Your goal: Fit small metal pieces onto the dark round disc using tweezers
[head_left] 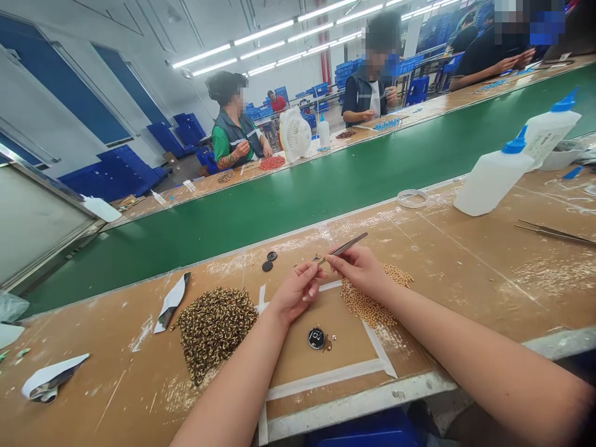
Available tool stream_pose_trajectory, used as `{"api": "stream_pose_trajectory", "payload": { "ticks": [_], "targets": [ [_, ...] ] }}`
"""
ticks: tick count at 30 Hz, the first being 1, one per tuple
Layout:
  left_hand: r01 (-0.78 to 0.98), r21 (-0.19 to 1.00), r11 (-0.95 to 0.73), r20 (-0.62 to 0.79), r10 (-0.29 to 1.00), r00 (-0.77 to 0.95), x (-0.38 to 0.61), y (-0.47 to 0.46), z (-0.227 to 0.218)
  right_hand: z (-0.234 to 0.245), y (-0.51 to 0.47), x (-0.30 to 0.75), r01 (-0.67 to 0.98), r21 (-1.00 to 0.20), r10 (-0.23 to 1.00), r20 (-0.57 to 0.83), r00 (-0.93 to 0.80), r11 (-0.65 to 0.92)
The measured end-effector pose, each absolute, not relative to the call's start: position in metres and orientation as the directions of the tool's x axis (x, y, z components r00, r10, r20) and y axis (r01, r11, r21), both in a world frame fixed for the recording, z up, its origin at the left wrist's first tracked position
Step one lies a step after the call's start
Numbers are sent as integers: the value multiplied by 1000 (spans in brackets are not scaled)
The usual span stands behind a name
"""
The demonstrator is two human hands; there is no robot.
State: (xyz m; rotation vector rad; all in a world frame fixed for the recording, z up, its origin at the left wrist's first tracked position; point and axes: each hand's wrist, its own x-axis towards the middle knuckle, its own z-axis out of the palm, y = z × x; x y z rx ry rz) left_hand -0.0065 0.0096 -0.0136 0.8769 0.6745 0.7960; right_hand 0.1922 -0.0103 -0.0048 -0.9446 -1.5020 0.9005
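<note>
My right hand (356, 267) is closed around a pair of metal tweezers (350, 243), its tips pointing down-left toward my other hand. My left hand (300, 288) pinches at those tips; whatever small piece sits between its fingers is too tiny to name. Under my right wrist spreads a pile of small tan beads (367, 304). Left of my left forearm lies a larger heap of dark-and-gold small pieces (214, 332). Between my forearms, inside a white tape outline (326, 377), rests a round black lid-like dish (316, 338) with white marks and a few tiny bits beside it.
A green conveyor belt (223, 220) runs behind the cardboard-topped table. White squeeze bottles (493, 180) and a second pair of tweezers (554, 232) are at right. Black round caps (267, 266) and torn foil scraps (172, 301) lie leftward. Co-workers (237, 124) sit across the belt near a fan (295, 133).
</note>
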Motion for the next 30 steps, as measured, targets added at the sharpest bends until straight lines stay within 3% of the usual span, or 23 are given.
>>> {"api": "stream_pose_trajectory", "payload": {
  "ticks": [12,25,30],
  "targets": [
    [-313,852,420,-187,802,567,-9,9,-14,2,-15,191,2,-949,943,315,-111,317],
    [-324,851,415,-173,802,572,-7,6,-10,3,-14,194,5,-921,909,383,-165,389],
    [-304,858,413,-180,797,576,-8,7,-10,6,-15,194,24,-934,921,347,-178,356]
  ]
}}
